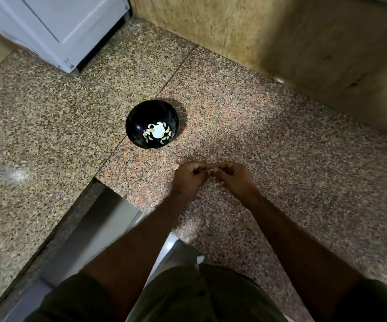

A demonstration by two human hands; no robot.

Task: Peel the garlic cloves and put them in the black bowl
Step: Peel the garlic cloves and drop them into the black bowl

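A small pale garlic clove [211, 170] sat pinched between the fingertips of the left hand [189, 176] and the right hand [233, 177], which met tip to tip just above the counter with their fingers curled inward; most of the clove was covered by the fingers, so only a light sliver of it showed, and whether it still wore its skin could not be told. From that sliver its long axis seemed to run roughly left to right, from one hand to the other, though which end pointed where could not be told. The black bowl [136, 122] stood upright on the counter near the hands, up and to their left, glossy inside, with a ring of curved, pale peeled cloves [168, 133] lying at its bottom round a bright white glare spot. The surface was a speckled granite counter [280, 159], pinkish under the hands and greyer to the left past a straight seam. A mottled tan wall [280, 31] rose behind it, a white appliance [55, 26] stood at the far left corner, and a steel sink edge [99, 219] cut in beside the left forearm.
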